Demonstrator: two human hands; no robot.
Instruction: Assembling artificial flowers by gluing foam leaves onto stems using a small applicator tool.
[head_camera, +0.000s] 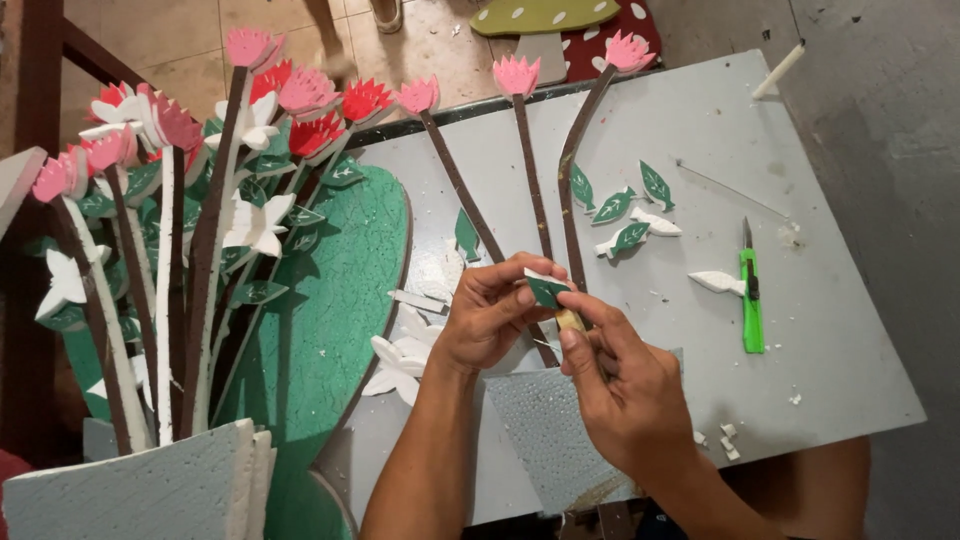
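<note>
Now, left hand (490, 315): fingers pinched shut on a small green leaf (546, 290).
Right hand (620, 385): fingers curled tight around a thin tool (570, 320) (mostly hidden).
Leaf: green, white edge.

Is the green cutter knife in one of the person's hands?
No. The green cutter knife lies on the grey table, apart from both hands; the left hand holds a green foam leaf.

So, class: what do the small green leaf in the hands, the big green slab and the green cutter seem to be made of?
Small green leaf: looks like foam, painted matt green on its face, with a white cut edge.
Big green slab: probably the same foam board; its painted face is pebbled like bead foam.
Green cutter: smooth, glossy plastic body with a thin metal-looking blade.
Left hand pinches the leaf; right hand works beside it.
</note>
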